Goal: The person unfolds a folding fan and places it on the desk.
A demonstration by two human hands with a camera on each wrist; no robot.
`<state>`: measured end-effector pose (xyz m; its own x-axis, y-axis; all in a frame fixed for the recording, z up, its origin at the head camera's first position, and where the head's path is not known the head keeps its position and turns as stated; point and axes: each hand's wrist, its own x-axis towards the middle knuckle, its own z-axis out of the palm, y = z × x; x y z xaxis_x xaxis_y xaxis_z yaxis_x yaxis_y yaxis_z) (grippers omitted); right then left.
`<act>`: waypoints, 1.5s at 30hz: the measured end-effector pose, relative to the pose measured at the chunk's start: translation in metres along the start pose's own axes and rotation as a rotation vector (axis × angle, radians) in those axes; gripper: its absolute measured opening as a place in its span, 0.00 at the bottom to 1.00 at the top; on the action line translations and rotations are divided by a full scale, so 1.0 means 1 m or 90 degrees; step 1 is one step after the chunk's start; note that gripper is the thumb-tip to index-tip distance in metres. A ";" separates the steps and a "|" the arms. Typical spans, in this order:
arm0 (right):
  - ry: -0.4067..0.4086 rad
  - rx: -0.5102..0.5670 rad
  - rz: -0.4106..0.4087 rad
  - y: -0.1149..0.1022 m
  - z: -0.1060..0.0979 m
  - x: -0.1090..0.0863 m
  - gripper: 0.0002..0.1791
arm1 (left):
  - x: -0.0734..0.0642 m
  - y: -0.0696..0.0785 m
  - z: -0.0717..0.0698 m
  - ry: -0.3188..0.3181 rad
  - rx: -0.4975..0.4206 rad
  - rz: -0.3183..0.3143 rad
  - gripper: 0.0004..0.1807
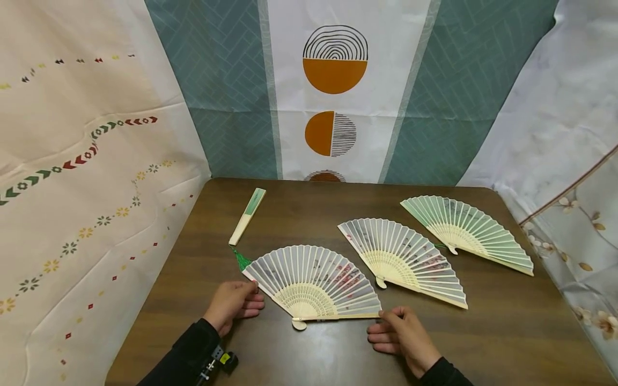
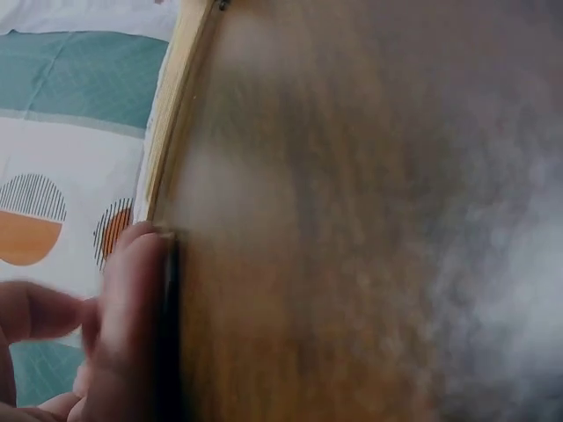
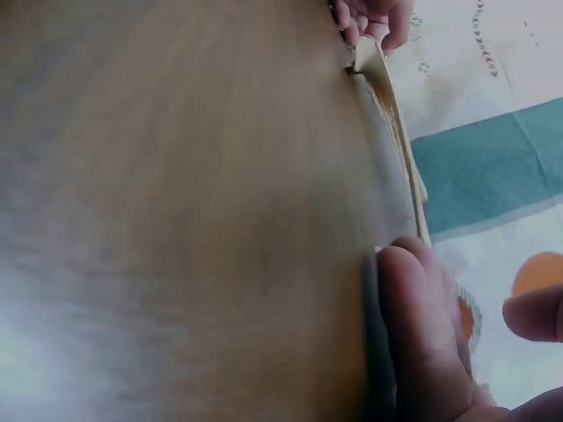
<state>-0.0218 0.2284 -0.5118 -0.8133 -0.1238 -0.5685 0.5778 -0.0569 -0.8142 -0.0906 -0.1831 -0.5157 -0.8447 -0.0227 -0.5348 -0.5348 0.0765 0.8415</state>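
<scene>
A spread folding fan (image 1: 309, 279) with grey leaf, red blossoms and pale ribs lies at the table's near middle. My left hand (image 1: 234, 305) holds the upper end of its left guard stick, close to a green tassel (image 1: 241, 261). At the right end of the fan, my right hand (image 1: 403, 338) grips the lower guard stick between thumb and index finger, the other fingers extended below. Both wrist views catch the fan nearly edge-on: its stick (image 2: 167, 123) reaches the left fingertips, and its ribs (image 3: 396, 123) run towards the right fingers. Finger contact is partly hidden.
Another grey flowered fan (image 1: 401, 262) lies spread to the right, and a spread green fan (image 1: 470, 230) lies beyond it. A folded green fan (image 1: 247, 217) sits at the back left of the brown table (image 1: 309, 359). Patterned curtains (image 1: 227, 91) surround the table.
</scene>
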 end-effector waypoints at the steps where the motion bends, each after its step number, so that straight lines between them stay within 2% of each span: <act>1: 0.005 -0.004 -0.006 -0.003 0.001 0.000 0.15 | 0.000 0.001 0.000 0.006 -0.007 0.005 0.17; 3: 0.015 -0.015 -0.020 -0.011 0.003 -0.001 0.13 | 0.001 0.006 -0.003 0.027 -0.016 0.027 0.16; 5: 0.025 -0.024 -0.039 -0.023 0.005 0.000 0.11 | 0.003 0.019 -0.009 0.060 0.003 0.063 0.15; 7: 0.035 -0.026 -0.071 -0.037 0.009 0.004 0.10 | 0.005 0.041 -0.019 0.094 0.096 0.117 0.16; 9: 0.052 -0.022 -0.106 -0.052 0.016 0.010 0.10 | 0.009 0.068 -0.029 0.129 0.249 0.173 0.18; 12: 0.077 -0.015 -0.160 -0.074 0.031 0.026 0.13 | 0.025 0.108 -0.041 0.167 0.471 0.241 0.22; 14: 0.086 -0.014 -0.190 -0.085 0.044 0.039 0.15 | 0.040 0.127 -0.043 0.176 0.547 0.255 0.21; 18: 0.077 0.005 -0.243 -0.096 0.072 0.069 0.17 | 0.077 0.146 -0.036 0.187 0.615 0.237 0.18; 20: 0.069 0.005 -0.269 -0.097 0.086 0.082 0.18 | 0.103 0.146 -0.033 0.180 0.647 0.213 0.19; 21: 0.065 0.006 -0.278 -0.098 0.092 0.089 0.18 | 0.122 0.141 -0.034 0.183 0.663 0.206 0.20; 25: 0.053 -0.037 -0.313 -0.099 0.112 0.109 0.23 | 0.197 0.117 -0.046 0.191 0.697 0.167 0.26; 26: 0.050 -0.043 -0.318 -0.100 0.115 0.114 0.24 | 0.213 0.110 -0.050 0.197 0.704 0.162 0.26; 27: 0.050 -0.048 -0.319 -0.100 0.118 0.117 0.25 | 0.222 0.107 -0.051 0.203 0.705 0.154 0.24; 31: 0.056 -0.053 -0.316 -0.097 0.126 0.127 0.26 | 0.225 0.106 -0.049 0.192 0.717 0.129 0.21; 33: 0.062 -0.055 -0.314 -0.094 0.128 0.128 0.26 | 0.216 0.110 -0.044 0.181 0.727 0.119 0.20; 38: 0.073 -0.055 -0.324 -0.088 0.132 0.128 0.24 | 0.213 0.105 -0.041 0.176 0.750 0.130 0.19; 45: 0.072 -0.043 -0.329 -0.088 0.132 0.131 0.23 | 0.221 0.098 -0.039 0.224 0.751 0.174 0.17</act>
<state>-0.1697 0.0867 -0.4991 -0.9951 0.0116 -0.0980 0.0978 -0.0176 -0.9951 -0.3303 -0.2193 -0.5480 -0.9817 -0.1153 -0.1518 -0.1503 0.9581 0.2438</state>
